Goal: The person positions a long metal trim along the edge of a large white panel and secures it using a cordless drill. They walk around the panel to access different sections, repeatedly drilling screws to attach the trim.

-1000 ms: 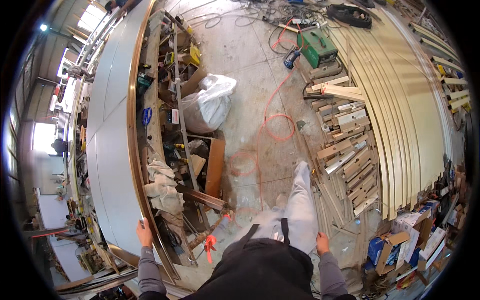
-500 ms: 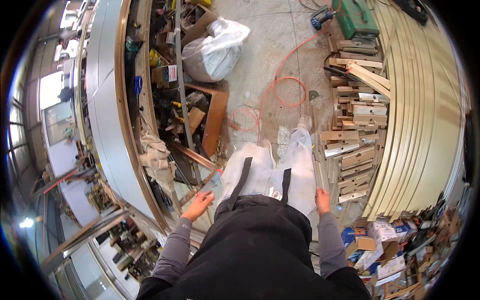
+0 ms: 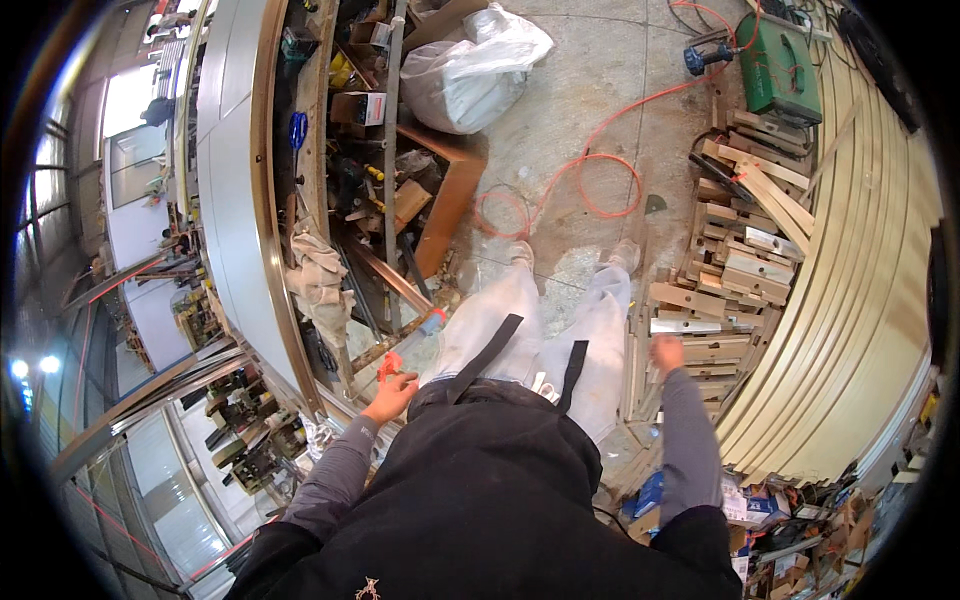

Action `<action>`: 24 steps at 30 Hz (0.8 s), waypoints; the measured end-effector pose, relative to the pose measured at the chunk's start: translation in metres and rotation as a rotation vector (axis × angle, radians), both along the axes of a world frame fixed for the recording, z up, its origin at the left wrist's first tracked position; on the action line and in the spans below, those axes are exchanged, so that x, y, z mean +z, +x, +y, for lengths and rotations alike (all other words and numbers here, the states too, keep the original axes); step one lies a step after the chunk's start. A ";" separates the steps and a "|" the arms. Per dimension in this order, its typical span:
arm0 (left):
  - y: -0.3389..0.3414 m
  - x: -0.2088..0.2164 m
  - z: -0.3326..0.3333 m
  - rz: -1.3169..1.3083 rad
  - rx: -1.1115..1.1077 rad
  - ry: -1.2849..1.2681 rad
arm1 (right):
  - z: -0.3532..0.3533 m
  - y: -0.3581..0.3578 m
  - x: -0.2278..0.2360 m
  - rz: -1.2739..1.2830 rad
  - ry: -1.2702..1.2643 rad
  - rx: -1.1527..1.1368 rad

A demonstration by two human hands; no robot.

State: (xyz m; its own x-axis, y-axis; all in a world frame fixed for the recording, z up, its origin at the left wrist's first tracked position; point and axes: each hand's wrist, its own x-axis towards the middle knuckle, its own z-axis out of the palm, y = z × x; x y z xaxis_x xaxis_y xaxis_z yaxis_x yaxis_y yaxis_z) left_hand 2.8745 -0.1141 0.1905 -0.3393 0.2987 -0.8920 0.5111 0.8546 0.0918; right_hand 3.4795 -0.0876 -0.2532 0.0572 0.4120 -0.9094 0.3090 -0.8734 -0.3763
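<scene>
My left hand hangs at my left side by the edge of the workbench, its fingers loosely apart. Just past its fingertips shows a small orange-red thing; I cannot tell whether the hand touches it. On the other side, my right hand is held in the air, with the stacked wooden blocks behind it. Motion smears its fingers, so their closure and contents do not show. A beige cloth glove or rag drapes over the bench edge near my left hand.
An orange-red hose loops across the floor ahead, leading to a blue power tool beside a green metal case. Long cream-coloured strips are stacked at right. A white plastic bag sits by the cluttered shelf at left.
My left foot has come forward. My right hand has swung forward and a little outward, over the wooden blocks; my left hand has shifted slightly left. The surroundings have shifted in view.
</scene>
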 end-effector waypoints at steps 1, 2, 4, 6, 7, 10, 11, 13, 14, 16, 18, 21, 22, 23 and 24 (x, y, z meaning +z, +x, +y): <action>-0.017 -0.011 0.034 -0.037 -0.157 -0.031 | 0.002 0.018 -0.039 -0.179 0.068 0.188; -0.012 -0.001 0.010 -0.005 -0.176 0.055 | 0.055 0.012 -0.027 -0.068 0.071 0.089; -0.013 0.000 0.041 0.021 0.006 -0.009 | 0.126 0.028 -0.023 -0.058 0.269 -0.132; -0.029 -0.003 0.039 0.016 0.158 0.006 | 0.206 0.022 0.021 0.046 0.315 -0.286; -0.038 -0.010 0.054 0.027 0.141 -0.007 | 0.232 0.031 0.028 0.055 0.326 -0.394; -0.074 -0.043 0.089 0.015 0.094 0.007 | 0.273 0.024 0.074 0.025 0.321 -0.518; -0.089 -0.059 0.105 0.013 0.059 0.018 | 0.281 0.016 0.087 -0.007 0.323 -0.534; -0.115 -0.103 0.152 0.011 -0.011 0.061 | 0.264 0.007 0.087 -0.033 0.329 -0.413; -0.108 -0.109 0.191 0.007 -0.013 0.112 | 0.251 -0.002 0.093 -0.067 0.319 -0.313; -0.158 -0.166 0.209 0.089 0.043 0.215 | 0.228 -0.040 0.119 -0.152 0.347 -0.053; -0.203 -0.225 0.262 0.259 0.063 0.266 | 0.155 -0.066 0.098 -0.179 0.453 -0.038; -0.257 -0.294 0.357 0.580 0.435 0.330 | 0.059 -0.108 0.106 -0.139 0.087 -0.105; -0.291 -0.316 0.370 0.733 0.369 0.431 | 0.037 -0.129 0.115 -0.125 0.016 -0.107; -0.328 -0.335 0.375 0.894 0.294 0.527 | 0.033 -0.154 0.128 0.001 -0.142 -0.214; -0.339 -0.331 0.374 0.990 0.304 0.482 | -0.034 -0.117 0.100 0.006 -0.254 -0.028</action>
State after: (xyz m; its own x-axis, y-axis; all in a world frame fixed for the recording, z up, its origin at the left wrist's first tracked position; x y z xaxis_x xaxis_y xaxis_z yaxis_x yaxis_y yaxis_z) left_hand 2.5355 0.2598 -0.1400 -0.9464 0.3228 -0.0074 0.3198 0.9403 0.1163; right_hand 3.3624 -0.1220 -0.1531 0.0601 0.1687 -0.9838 0.2817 -0.9484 -0.1455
